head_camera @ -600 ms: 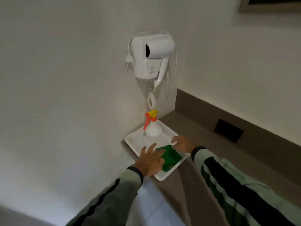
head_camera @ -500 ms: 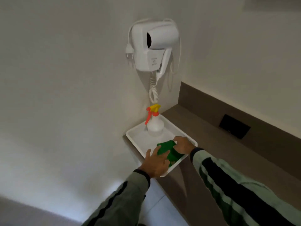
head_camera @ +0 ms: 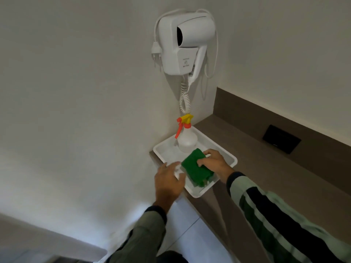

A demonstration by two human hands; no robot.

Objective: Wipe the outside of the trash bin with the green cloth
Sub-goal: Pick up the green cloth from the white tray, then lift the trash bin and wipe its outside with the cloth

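Right hand (head_camera: 213, 164) rests on the green cloth (head_camera: 196, 170), fingers curled over its right edge and thumb side tucked against the fold; grip looks closed on the cloth, though whether the cloth is lifted clear of the tray floor cannot be told from this angle. Cloth is folded, lying in the near half of the white tray (head_camera: 230, 158), which sits at the corner end of the brown counter (head_camera: 266, 168). Left hand (head_camera: 168, 182) hovers over the tray's near-left rim, fingers spread and loose, holding nothing; contact with the rim is unclear because of motion blur. Spray bottle (head_camera: 187, 138) with yellow-and-orange trigger stands upright at the far end of the tray, just beyond the cloth, apart from both hands. Wall-mounted hair dryer (head_camera: 185, 42) hangs above, coiled cord dropping toward the bottle. Trash bin: not in view. Judgement: step in hand is pickup of the cloth, the very start of the task; no wiping is done. Next move likely calls for lifting the cloth clear without brushing the bottle, then turning to locate the bin, presumably lower down and out of frame.
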